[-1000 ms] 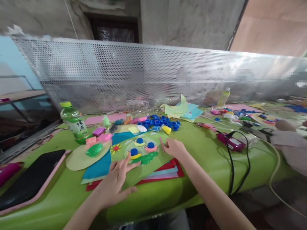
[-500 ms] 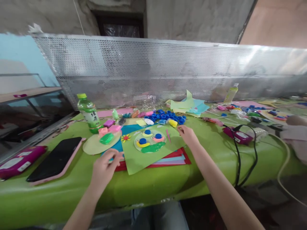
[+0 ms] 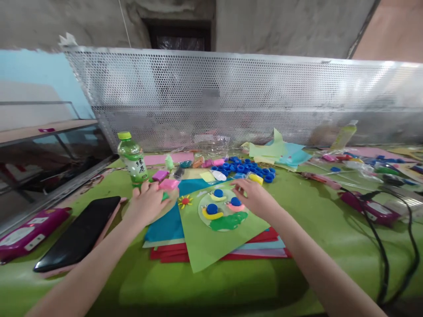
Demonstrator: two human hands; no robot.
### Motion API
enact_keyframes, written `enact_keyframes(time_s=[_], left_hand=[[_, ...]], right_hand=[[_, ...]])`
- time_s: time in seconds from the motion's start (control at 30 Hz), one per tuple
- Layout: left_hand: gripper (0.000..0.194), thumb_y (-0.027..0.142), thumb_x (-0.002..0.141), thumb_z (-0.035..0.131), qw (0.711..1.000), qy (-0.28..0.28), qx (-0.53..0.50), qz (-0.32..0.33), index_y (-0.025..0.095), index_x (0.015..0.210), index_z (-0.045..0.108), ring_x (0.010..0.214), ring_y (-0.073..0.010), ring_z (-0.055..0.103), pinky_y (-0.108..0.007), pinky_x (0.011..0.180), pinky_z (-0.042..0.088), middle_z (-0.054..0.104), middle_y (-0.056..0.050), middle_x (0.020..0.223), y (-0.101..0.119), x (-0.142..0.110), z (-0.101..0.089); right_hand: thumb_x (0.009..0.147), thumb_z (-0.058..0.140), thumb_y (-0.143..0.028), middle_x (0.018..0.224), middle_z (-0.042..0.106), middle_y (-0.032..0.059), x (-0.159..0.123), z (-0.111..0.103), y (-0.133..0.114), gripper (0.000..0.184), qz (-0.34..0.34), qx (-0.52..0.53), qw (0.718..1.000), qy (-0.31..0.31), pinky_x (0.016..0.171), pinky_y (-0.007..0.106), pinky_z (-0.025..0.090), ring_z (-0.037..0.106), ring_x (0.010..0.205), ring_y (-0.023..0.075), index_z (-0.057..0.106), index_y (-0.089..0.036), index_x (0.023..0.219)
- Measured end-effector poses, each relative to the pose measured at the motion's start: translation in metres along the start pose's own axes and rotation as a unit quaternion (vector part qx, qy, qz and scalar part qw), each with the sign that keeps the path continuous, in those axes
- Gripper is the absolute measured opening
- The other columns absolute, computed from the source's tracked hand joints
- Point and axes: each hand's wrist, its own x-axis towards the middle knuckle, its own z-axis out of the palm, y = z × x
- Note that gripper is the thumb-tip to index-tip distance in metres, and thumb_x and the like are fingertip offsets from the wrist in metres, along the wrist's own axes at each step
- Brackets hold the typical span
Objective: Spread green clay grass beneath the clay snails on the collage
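Note:
My left hand (image 3: 148, 204) lies over the pale round plate beside the green tea bottle (image 3: 133, 160). Its fingers are curled over a green clay lump (image 3: 164, 197) that peeks out by the thumb, just under two pink clay blocks (image 3: 168, 184). My right hand (image 3: 256, 199) rests on the green paper sheet (image 3: 205, 244), fingers stretched out at the right edge of a clear disc (image 3: 222, 210). The disc bears two clay snails with blue caps and a green clay patch. A small red and yellow clay sun (image 3: 185, 201) lies left of the disc.
A black phone in a pink case (image 3: 79, 233) and a magenta device (image 3: 28, 231) lie at the left. Blue bottle caps (image 3: 246, 168), loose coloured papers (image 3: 276, 152) and a perforated metal screen (image 3: 231, 97) are behind. Another magenta device with black cables (image 3: 372, 208) is on the right.
My left hand moved from the front edge up onto the plate with the clay. My right hand drew in to the disc's right edge. The view shifted left.

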Motion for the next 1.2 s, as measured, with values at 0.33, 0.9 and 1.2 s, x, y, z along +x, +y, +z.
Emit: enact_keyframes(time_s=[0.33,0.9,1.2], left_hand=[[0.053,0.061,0.085,0.033,0.977,0.098,-0.134,0.130,0.023,0.117,0.050,0.099,-0.0216,0.059,-0.038,0.085,0.048,0.062,-0.005,0.109,0.028,-0.020,-0.018],[0.039,0.055,0.083,0.042,0.943,0.176,-0.246,0.140,0.030,0.112,0.047,0.098,-0.0227,0.059,-0.036,0.078,0.051,0.062,-0.002,0.106,0.065,-0.010,-0.007],[0.043,0.059,0.080,0.043,0.947,0.156,-0.256,0.115,0.026,0.108,0.046,0.093,-0.0267,0.060,-0.041,0.072,0.051,0.060,-0.006,0.102,0.066,-0.014,-0.003]], right_hand=[[0.086,0.057,-0.019,0.088,0.062,0.0012,0.041,0.050,-0.059,0.009,-0.154,0.150,0.976,-0.032,0.071,0.032,0.050,0.059,0.079,0.0136,0.060,-0.014,0.093],[0.075,0.064,-0.023,0.078,0.061,-0.0049,0.026,0.041,-0.038,0.009,-0.057,0.277,0.959,0.027,0.052,0.019,0.043,0.053,0.059,0.0080,0.055,-0.021,0.078],[0.074,0.070,-0.027,0.099,0.058,0.0003,0.020,0.040,-0.044,0.013,-0.083,0.212,0.969,0.099,0.068,0.024,0.047,0.057,0.077,0.0120,0.065,-0.023,0.085]])
